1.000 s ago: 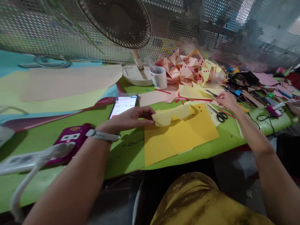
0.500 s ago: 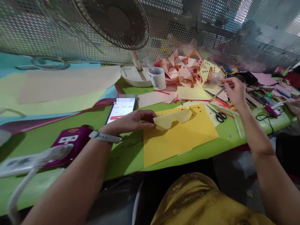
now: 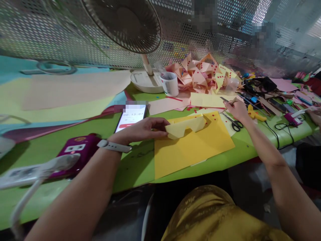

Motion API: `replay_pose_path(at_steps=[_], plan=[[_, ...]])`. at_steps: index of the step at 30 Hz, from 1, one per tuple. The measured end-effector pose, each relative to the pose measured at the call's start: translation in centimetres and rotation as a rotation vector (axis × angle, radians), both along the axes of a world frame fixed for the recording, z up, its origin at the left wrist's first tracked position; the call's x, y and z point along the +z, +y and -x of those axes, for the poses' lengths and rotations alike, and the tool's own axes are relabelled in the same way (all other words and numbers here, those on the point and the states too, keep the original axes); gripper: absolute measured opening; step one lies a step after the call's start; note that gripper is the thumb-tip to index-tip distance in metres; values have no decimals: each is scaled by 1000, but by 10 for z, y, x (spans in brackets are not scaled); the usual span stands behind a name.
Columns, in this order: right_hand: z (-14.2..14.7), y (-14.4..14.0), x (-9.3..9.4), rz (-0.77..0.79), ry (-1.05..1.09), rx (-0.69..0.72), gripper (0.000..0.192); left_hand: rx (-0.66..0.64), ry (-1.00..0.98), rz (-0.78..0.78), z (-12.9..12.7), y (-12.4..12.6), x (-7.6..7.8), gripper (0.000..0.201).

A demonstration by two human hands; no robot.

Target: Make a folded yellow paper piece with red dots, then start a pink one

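Observation:
My left hand pinches the left end of a pale yellow folded paper piece with an angular cut edge. That piece stands tilted over a deeper yellow sheet. My right hand is closed on a thin greyish strip-like tool, its kind unclear, which points down and left. Beside those fingers a dark pointed blade lies by a pale yellow paper strip. Black-handled scissors rest just below the right hand. Small red paper bits are scattered behind the yellow sheet.
A fan and a white cup stand behind, near a heap of folded pink paper. A lit phone lies by my left hand. A purple socket box sits left; a yellow corded tool lies right.
My right hand has moved left and down with the thin tool, nearer the papers, uncovering the yellow corded tool. My left hand and the folded paper are almost unmoved.

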State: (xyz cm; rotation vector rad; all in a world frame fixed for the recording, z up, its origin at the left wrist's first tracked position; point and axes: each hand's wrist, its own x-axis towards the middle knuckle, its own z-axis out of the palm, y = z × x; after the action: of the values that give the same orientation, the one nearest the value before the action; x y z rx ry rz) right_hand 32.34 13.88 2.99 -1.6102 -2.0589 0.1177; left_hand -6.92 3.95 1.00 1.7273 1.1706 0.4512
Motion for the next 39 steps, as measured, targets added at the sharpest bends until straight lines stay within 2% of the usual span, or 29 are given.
replay_pose_path(at_steps=[3, 8, 11, 14, 19, 24, 27, 30, 32, 35, 39], plan=[[0, -4, 3, 85, 72, 51, 48, 5, 15, 1, -1, 0, 2, 41], [21, -9, 0, 129, 436, 185, 50, 24, 26, 10, -3, -2, 5, 41], [37, -6, -5, 258, 665, 152, 56, 44, 0, 20, -4, -2, 5, 40], [45, -1, -9, 313, 815, 95, 55, 33, -10, 25, -3, -2, 2, 41], [44, 4, -19, 400, 968, 42, 43, 8, -7, 18, 0, -1, -3, 44], [43, 7, -21, 483, 1136, -119, 39, -4, 16, 0, 1, 1, -4, 44], [39, 9, -19, 629, 1327, -96, 31, -5, 38, -5, 0, 1, -3, 44], [34, 12, -18, 764, 1462, 15, 23, 19, 54, -7, 0, 0, 0, 45], [32, 12, -17, 778, 1502, 86, 18, 34, 59, -12, 0, 0, 1, 46], [32, 12, -18, 685, 1511, 130, 11, 51, 59, -2, 0, -1, 0, 47], [36, 8, -22, 534, 1253, 129, 13, 50, 40, 17, 0, 0, -2, 48]])
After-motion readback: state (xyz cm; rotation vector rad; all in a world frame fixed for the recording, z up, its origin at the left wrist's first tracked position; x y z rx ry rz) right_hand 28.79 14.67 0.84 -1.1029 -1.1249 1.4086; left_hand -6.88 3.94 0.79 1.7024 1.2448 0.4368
